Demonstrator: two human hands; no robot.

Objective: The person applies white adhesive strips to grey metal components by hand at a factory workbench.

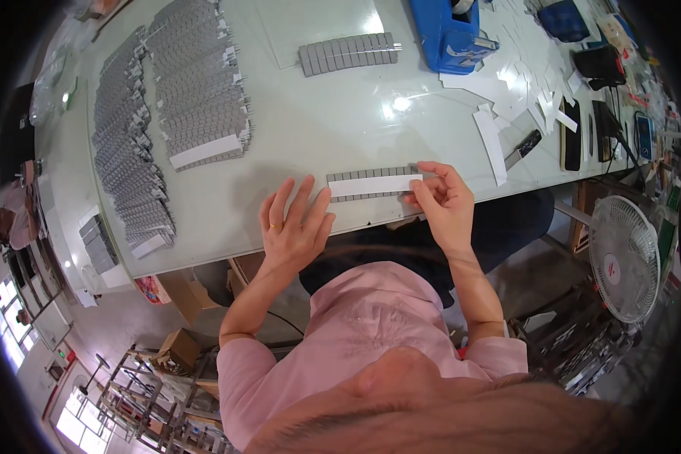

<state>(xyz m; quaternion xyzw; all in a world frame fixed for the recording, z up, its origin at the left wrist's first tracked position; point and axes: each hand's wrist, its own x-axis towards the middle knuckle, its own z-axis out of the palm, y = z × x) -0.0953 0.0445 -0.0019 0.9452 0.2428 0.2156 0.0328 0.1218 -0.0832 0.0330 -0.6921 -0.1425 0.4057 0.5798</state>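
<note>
From my end, the right hand [446,203] has its thumb and fingers closed in a pinch on the near end of a white strip [371,184], which lies flat on a grey segmented block [372,171]. Both run off leftward from that grip, long axis pretty much hand to hand. The left hand [295,228] is open, fingers spread, index tip right by the other end; can't tell if it's touching. So right's nearer. Farther out, past the right hand, there's a knife [523,148].

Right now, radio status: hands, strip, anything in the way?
Right hand on white strip, right end; left hand spread by left end. Strip atop grey pieces; nothing across its middle.
</note>
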